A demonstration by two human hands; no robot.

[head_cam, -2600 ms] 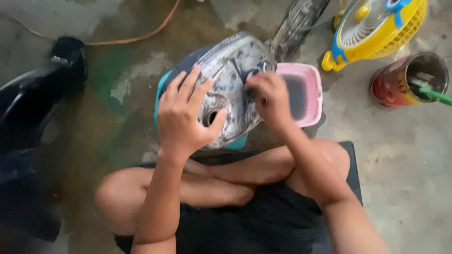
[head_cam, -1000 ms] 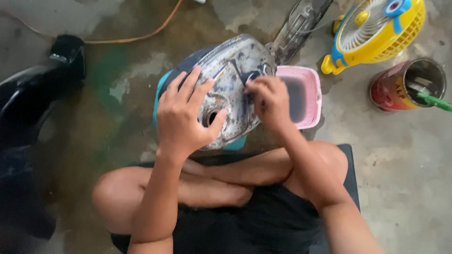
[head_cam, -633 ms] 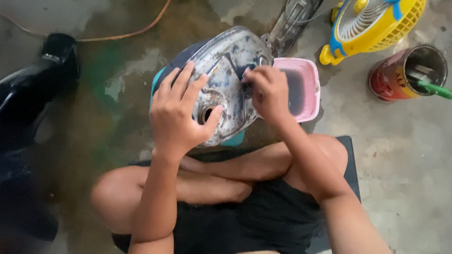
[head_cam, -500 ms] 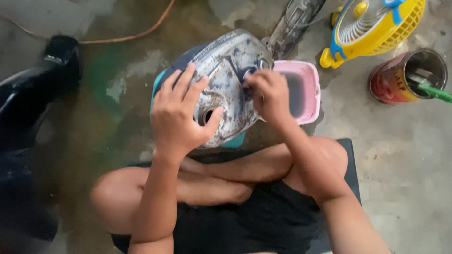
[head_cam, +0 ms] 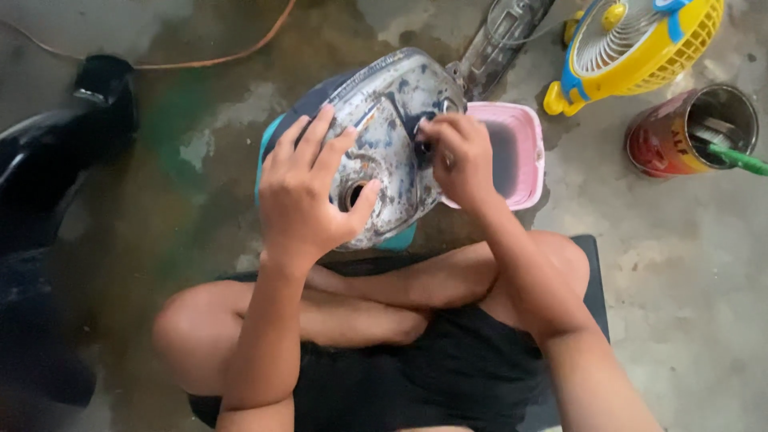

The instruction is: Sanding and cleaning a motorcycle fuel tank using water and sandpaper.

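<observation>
One stained concrete floor (head_cam: 704, 264) carries everything. At nine o'clock lies one black part (head_cam: 56, 168); at centre, one worn metal tank (head_cam: 392, 112). The left hand (head_cam: 308, 196) lies spread flat on it; the right hand (head_cam: 460, 156) is closed on something small against it. One pink tub (head_cam: 520, 152) sits at one o'clock, with one yellow fan (head_cam: 640, 44) and one can (head_cam: 692, 132) at two o'clock.
</observation>
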